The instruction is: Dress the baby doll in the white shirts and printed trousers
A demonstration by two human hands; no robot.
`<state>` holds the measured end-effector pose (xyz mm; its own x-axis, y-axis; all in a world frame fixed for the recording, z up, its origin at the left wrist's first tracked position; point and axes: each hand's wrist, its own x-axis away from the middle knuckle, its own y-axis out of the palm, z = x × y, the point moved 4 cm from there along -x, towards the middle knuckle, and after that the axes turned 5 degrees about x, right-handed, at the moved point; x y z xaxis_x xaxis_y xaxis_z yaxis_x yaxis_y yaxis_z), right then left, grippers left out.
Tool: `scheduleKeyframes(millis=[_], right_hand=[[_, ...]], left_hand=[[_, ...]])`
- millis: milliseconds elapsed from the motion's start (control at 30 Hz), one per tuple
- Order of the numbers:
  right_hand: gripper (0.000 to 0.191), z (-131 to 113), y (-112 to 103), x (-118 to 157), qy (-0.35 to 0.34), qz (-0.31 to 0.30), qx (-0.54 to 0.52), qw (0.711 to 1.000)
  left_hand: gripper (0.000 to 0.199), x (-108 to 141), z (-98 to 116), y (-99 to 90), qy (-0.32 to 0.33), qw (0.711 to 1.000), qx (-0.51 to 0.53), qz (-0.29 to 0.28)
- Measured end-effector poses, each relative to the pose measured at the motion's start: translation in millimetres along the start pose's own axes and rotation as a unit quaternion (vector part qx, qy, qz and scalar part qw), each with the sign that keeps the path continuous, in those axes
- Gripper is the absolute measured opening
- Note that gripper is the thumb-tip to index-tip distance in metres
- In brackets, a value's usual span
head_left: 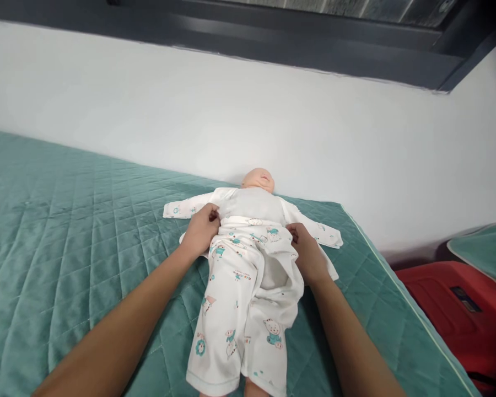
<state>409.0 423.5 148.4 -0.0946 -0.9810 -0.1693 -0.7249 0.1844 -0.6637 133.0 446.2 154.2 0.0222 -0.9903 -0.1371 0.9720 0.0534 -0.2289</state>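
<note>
A baby doll (258, 179) lies on its back, head towards the wall, arms stretched out to both sides. It wears a white long-sleeved baby shirt (252, 201), whose loose lower edges spread out at its sides. White baby trousers (231, 275) with cartoon animal prints cover its legs up to the waist, creased and bunched on the right. My left hand (200, 231) is closed at the left end of the waistband. At the waistband's right side, my right hand (308, 251) is closed too, its fingertips partly hidden. Bare doll feet show only slightly at the bottom edge.
A green quilted cover (86, 237) lies under the doll, its piped edge running down on the right. Behind stands a white wall (190, 110) below a dark window frame (231, 33). A red case-like object (446, 309) sits lower, beyond the right edge.
</note>
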Motion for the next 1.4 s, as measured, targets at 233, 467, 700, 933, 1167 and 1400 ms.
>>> scheduleKeyframes(millis=[233, 467, 700, 933, 1167, 1400], right_hand=[[0.013, -25.9, -6.7, 10.1, -0.045, 0.11, -0.104, 0.987], [0.012, -53.2, -3.7, 14.6, -0.184, -0.003, -0.105, 0.977], [0.015, -63.5, -4.1, 13.1, -0.201, -0.085, -0.022, 0.976], [0.026, -80.2, -3.2, -17.1, -0.22, -0.173, 0.007, 0.96], [0.036, -57.5, 16.6, -51.0, -0.06, -0.117, -0.178, 0.975], [0.028, -30.2, 13.3, -51.7, 0.025, -0.088, -0.358, 0.929]], left_hand=[[0.011, 13.3, 30.0, -1.9, 0.21, 0.977, 0.011, 0.024], [0.023, 12.1, 34.3, 0.5, 0.179, 0.966, -0.005, -0.185], [0.018, 12.8, 40.1, 0.7, 0.187, 0.962, -0.03, -0.198], [0.018, -16.5, 41.9, 3.0, 0.15, 0.973, -0.057, -0.164], [0.03, -54.4, 20.7, 23.2, 0.005, 0.978, 0.103, -0.183], [0.03, -51.2, 7.2, 16.4, -0.096, 0.95, 0.23, -0.187]])
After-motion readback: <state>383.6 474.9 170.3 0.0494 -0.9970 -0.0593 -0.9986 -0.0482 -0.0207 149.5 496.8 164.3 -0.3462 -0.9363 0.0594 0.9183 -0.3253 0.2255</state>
